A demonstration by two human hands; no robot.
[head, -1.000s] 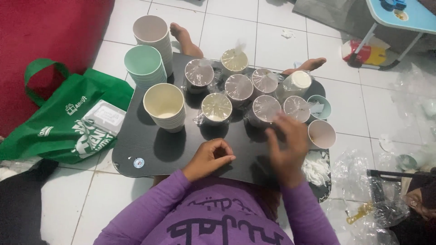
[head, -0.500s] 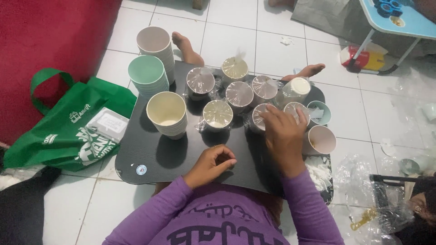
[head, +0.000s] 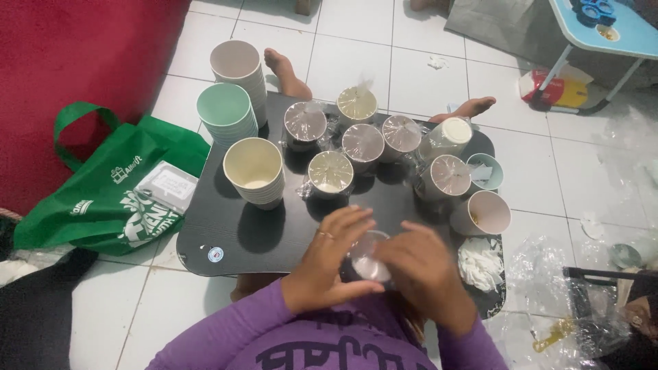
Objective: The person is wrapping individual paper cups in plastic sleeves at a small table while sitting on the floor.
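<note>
Both my hands hold one plastic-wrapped cup [head: 370, 257] close to my body, over the near edge of the black low table [head: 233, 233]. My left hand [head: 325, 260] cups its left side, a ring on one finger. My right hand [head: 428, 274] grips its right side. Beyond them on the table stand several wrapped cups, such as one at the middle [head: 330, 173] and one at the right [head: 449, 175]. Purple sleeves cover both my arms.
Stacks of bare cups stand at the table's left: cream [head: 253, 171], green [head: 225, 113], grey-pink [head: 236, 68]. An open cup [head: 483, 214] and white scraps [head: 480, 264] lie at right. A green bag [head: 103, 192] sits on the floor left; clear plastic litter [head: 548, 274] lies right.
My right hand took a wrapped cup from the right of the row and drew it back toward me. My left hand rose off the table to join it on the cup.
</note>
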